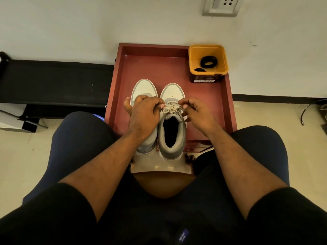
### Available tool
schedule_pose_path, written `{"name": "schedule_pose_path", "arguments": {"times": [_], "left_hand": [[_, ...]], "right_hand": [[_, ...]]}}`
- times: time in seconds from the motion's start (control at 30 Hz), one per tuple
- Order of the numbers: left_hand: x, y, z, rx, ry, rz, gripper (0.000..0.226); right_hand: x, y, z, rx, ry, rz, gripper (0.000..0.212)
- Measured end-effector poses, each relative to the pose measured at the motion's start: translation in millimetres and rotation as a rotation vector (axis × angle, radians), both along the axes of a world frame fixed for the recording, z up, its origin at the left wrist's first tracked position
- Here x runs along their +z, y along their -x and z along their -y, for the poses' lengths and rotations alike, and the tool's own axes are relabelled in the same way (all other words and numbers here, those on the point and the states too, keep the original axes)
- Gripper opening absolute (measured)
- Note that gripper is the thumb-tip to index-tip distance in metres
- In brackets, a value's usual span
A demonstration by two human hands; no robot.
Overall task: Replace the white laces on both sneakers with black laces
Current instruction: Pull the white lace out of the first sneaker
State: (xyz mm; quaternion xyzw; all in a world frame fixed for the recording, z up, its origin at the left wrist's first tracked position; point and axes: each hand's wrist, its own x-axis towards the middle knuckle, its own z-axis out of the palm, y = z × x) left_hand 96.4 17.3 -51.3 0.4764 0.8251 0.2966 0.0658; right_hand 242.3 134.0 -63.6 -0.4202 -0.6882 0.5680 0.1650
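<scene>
Two sneakers are standing side by side, toes pointing toward the top of the frame, on a red tray point(223, 110) at frame centre. Left of centre, the left sneaker point(144, 88) is lying largely hidden beneath the left hand point(143, 115), whose curled fingers are pinching one end of the white laces point(171, 109). Just to the right, the right sneaker point(172, 124) is showing its open collar, with the lace knot sitting at the tongue. Further right, the right hand point(196, 112) is pinching the other side of that knot between thumb and forefinger, its remaining fingers loosely curled. At upper right of the tray, the black laces point(208, 61) are waiting coiled inside a yellow tub point(192, 57) (a second coil appears to be lying lower in the tub, though it is partly hidden).

Judged from this pose, the step in hand is untying the right sneaker. Doing it well probably means pulling the free ends outward rather than the loops, keeping the shoe steady on the tray, then loosening each crossing from the top eyelets down.

The tray is resting on a pale tiled floor point(283, 117) against a white wall point(123, 20). A black bench-like object point(53, 82) is occupying the left of the frame, and a wall socket point(222, 6) is sitting at upper right.
</scene>
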Motion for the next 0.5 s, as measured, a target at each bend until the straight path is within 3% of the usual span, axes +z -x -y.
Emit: {"name": "schedule_pose_path", "arguments": {"times": [0.13, 0.3, 0.5], "left_hand": [[5, -3, 3, -0.031, -0.050, -0.026, 0.011], [13, -4, 6, -0.094, -0.096, -0.096, 0.012], [14, 1, 10, -0.089, -0.114, -0.193, 0.013]], "right_hand": [[-1, -2, -2, 0.108, 0.029, 0.040, 0.034], [-8, -3, -3, 0.091, -0.113, 0.072, 0.011], [-7, -6, -6, 0.046, -0.263, 0.111, 0.007]]}}
